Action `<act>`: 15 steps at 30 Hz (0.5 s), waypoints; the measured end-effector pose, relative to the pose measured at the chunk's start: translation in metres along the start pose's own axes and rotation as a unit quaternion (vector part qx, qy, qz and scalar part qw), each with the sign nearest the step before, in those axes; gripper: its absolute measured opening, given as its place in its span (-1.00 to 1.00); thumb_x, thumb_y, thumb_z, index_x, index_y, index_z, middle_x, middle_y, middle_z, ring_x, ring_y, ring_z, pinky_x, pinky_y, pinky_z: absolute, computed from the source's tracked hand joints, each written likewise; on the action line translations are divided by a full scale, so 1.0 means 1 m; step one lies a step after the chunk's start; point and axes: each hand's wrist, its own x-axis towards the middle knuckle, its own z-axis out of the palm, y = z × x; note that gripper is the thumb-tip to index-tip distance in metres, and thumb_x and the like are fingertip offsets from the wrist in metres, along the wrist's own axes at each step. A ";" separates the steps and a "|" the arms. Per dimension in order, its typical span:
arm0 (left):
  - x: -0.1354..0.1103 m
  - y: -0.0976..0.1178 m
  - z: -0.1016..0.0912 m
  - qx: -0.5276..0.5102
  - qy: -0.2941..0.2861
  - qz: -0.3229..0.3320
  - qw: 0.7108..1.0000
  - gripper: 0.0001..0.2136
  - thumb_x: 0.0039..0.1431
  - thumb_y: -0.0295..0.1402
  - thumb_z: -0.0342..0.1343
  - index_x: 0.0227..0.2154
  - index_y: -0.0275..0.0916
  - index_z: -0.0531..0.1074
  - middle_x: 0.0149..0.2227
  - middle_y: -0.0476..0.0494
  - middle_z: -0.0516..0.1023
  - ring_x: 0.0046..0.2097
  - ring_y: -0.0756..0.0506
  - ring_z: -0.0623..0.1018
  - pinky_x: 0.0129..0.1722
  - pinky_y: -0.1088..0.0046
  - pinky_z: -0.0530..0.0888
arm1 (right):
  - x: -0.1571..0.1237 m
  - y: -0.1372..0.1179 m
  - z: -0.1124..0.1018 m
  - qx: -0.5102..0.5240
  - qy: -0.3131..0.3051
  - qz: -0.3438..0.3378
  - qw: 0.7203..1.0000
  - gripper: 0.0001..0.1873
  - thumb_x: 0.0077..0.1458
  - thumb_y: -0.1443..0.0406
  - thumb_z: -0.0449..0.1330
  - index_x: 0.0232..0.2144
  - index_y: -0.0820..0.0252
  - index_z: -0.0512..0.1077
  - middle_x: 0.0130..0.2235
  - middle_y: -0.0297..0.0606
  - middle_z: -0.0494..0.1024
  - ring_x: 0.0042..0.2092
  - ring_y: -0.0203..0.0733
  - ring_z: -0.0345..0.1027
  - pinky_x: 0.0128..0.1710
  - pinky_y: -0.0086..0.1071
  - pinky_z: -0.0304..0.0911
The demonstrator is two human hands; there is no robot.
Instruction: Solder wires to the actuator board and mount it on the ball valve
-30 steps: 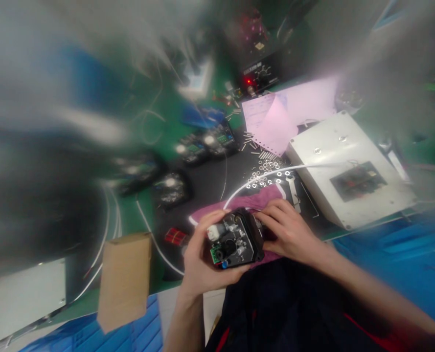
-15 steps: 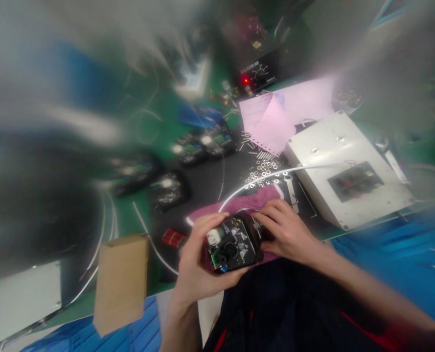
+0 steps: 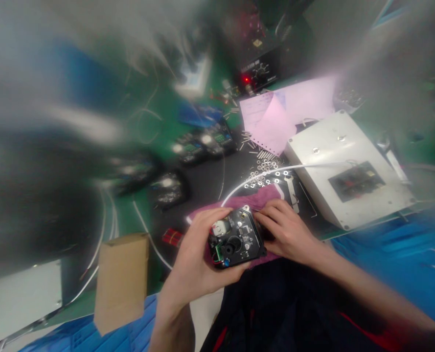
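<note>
Well left of the purple cloth (image 3: pixel 252 199) I see a brown cardboard carton (image 3: pixel 121 286). Over the cloth, the left hand (image 3: pixel 193 256) grips a black-cased circuit-board unit (image 3: pixel 247 234), thumb and fingers wrapped round its left side. The right hand (image 3: pixel 285 231) has its fingers curled at the unit's right edge; whether they pinch anything I can't tell. Just right of the cloth lies a wrench (image 3: pixel 292 191), then a grey metal box (image 3: pixel 320 189).

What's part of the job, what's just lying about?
Likely the job:
black circuit-board unit, gripped by left hand, right hand at its side
purple cloth below

Apparently just lying about:
cardboard box
pink papers
wrench
</note>
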 end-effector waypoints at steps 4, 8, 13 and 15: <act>-0.001 -0.001 -0.006 0.019 -0.013 -0.010 1.000 -0.20 0.00 -0.26 0.50 0.30 -0.12 0.31 0.24 -0.28 0.48 0.27 -0.34 0.50 0.27 0.01 0.47 | 0.000 0.000 -0.002 0.001 -0.004 0.001 1.000 -0.41 0.23 0.19 0.37 0.21 0.37 0.39 0.04 0.03 0.54 0.08 0.16 0.26 0.06 0.08 0.40; -0.007 -0.008 -0.009 0.053 -0.024 -0.028 0.998 -0.20 0.00 -0.28 0.49 0.30 -0.11 0.30 0.23 -0.26 0.50 0.22 -0.32 0.55 0.24 0.07 0.50 | 0.001 -0.001 -0.002 -0.002 -0.002 0.002 1.000 -0.36 0.26 0.08 0.37 0.22 0.38 0.39 0.03 0.01 0.54 0.08 0.16 0.26 0.07 0.08 0.40; -0.013 -0.012 -0.006 0.077 -0.015 -0.029 0.996 -0.23 -0.02 -0.36 0.44 0.29 -0.14 0.31 0.20 -0.25 0.53 0.19 -0.31 0.58 0.19 0.10 0.52 | 0.001 0.000 -0.001 0.002 -0.006 0.002 1.000 -0.37 0.26 0.09 0.38 0.21 0.36 0.40 0.02 0.01 0.54 0.08 0.17 0.27 0.07 0.09 0.39; -0.012 -0.007 -0.005 0.081 -0.007 -0.005 0.997 -0.25 -0.02 -0.37 0.45 0.27 -0.16 0.34 0.18 -0.25 0.55 0.19 -0.30 0.57 0.20 0.10 0.51 | 0.001 0.001 0.000 0.004 -0.005 0.001 1.000 -0.37 0.25 0.11 0.38 0.23 0.36 0.39 0.02 0.01 0.55 0.07 0.17 0.27 0.06 0.10 0.39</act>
